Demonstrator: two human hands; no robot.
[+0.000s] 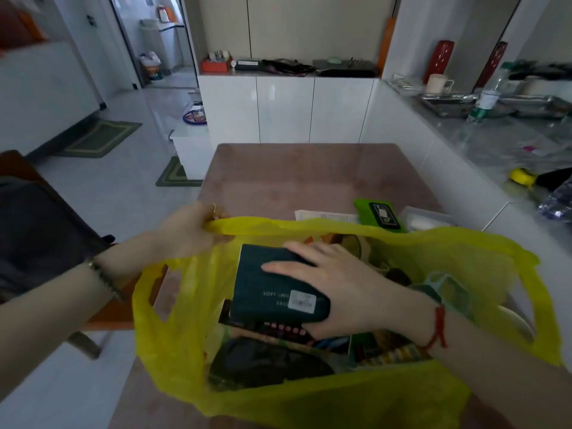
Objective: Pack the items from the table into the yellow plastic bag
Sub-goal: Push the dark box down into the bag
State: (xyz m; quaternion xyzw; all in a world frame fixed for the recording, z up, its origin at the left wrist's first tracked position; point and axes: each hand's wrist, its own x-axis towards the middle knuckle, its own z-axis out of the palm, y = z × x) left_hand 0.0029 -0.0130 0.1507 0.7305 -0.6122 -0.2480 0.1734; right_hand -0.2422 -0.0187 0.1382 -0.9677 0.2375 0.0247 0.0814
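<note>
yellow bag (173, 351) on pink table (309, 174); left hand (188, 230) pinches it, right hand (349, 283) grips pack (266, 292).

Yellow bag (173, 342) hides lower items; pack label (302, 301) blurred.

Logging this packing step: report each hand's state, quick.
Left hand: grips the rim of the yellow plastic bag.
Right hand: holds the dark green rectangular packet inside the bag.

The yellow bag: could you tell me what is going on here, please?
The left hand grips the yellow plastic bag by its rim, holding it open, while the right hand holds a dark green pack inside, above other items. A green wipes pack and a clear box lie on the table behind.
</note>
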